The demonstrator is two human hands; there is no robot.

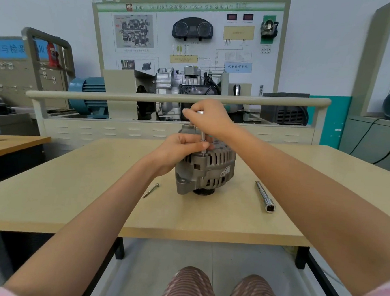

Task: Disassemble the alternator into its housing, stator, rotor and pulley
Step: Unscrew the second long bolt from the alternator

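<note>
The grey alternator (207, 172) stands on the wooden table (137, 213) with its dark pulley (203, 192) facing down. A thin silver socket tool (202, 140) stands upright on the top rim of the housing. My right hand (209, 118) grips the tool's upper end from above. My left hand (182, 150) rests on the top of the housing and pinches the tool's lower shaft. The top face of the alternator is mostly hidden behind both hands.
A loose long bolt (151, 190) lies on the table left of the alternator. A silver extension bar (265, 196) lies to its right. A beige rail (170, 99) and a gearbox training stand (182, 86) sit behind the table. Another table (10, 142) is at left.
</note>
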